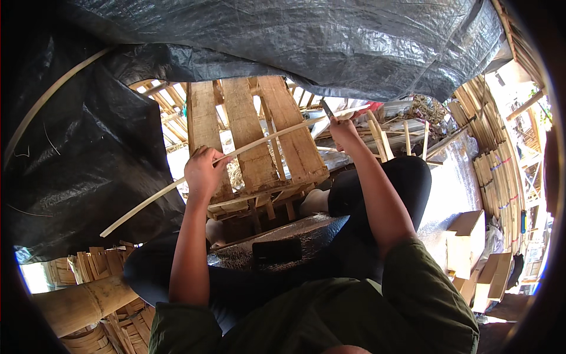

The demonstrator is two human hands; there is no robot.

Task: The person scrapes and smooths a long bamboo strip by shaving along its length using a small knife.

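Bamboo everywhere in this shed, with black tarp [283, 41] sagging overhead and down the left side. Closest to us is our own lap: dark trousers, green sleeves, and a shiny dark pad [277, 236] laid across the thighs with a small black block [277, 251] sitting on it. Down at lower left we've got a fat bamboo pole [76, 304] and stacks of cut bamboo slats [106, 262] just behind it.

Moving out, our left hand [203, 171] is raised with the fingers curled shut around a long thin bamboo strip [259, 143]. That strip runs on a slant, low end hanging out past the left hand toward the tarp, high end climbing right to our right hand [344, 131]. The right hand's fingers are closed tight on a small knife [326, 108], blade poking up, right where it meets the strip. We can't tell if the blade is actually biting in or just resting against it.

Behind the strip stands a wooden pallet [247, 130] tilted up on end, daylight showing through its gaps. Off to the right are cardboard boxes [466, 242], and farther back bundles of bamboo strips [501, 177] lean along the wall.
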